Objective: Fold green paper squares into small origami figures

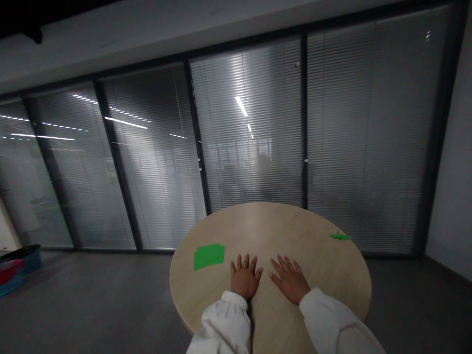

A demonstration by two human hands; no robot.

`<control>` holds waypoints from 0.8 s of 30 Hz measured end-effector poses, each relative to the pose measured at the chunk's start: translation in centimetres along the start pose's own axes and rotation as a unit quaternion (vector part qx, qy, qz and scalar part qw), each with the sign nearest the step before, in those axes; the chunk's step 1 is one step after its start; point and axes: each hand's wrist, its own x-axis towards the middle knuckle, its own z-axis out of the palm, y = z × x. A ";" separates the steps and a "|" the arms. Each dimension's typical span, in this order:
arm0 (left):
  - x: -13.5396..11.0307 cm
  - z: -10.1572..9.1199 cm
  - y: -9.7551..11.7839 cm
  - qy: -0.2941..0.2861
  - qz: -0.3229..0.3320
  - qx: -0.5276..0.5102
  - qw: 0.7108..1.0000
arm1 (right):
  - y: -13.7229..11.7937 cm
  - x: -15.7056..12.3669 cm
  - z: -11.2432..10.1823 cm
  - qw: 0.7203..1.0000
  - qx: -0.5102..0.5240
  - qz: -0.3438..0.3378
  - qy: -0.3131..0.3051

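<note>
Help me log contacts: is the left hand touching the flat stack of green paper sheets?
Apart. The head view shows a strip of bare light wooden tabletop between the left hand and the flat stack of green paper sheets.

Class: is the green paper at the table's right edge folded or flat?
Folded: the green paper rises in pointed flaps off the table.

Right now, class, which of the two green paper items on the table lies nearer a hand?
The flat stack of green sheets, left of the left hand. The folded green piece sits farther off, at the edge of the table.
</note>
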 end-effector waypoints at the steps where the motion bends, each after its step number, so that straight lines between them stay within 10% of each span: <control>1: 0.0 0.0 0.0 -0.001 0.000 0.000 1.000 | 0.0 0.0 0.0 1.000 0.002 0.001 0.000; 18: 0.0 0.0 -0.1 -0.004 -0.001 -0.001 1.000 | 0.3 0.1 0.6 1.000 0.009 -0.003 0.016; 24: 0.3 -0.4 -0.2 0.019 -0.004 -0.018 1.000 | 0.4 0.3 0.5 0.994 0.031 -0.009 0.109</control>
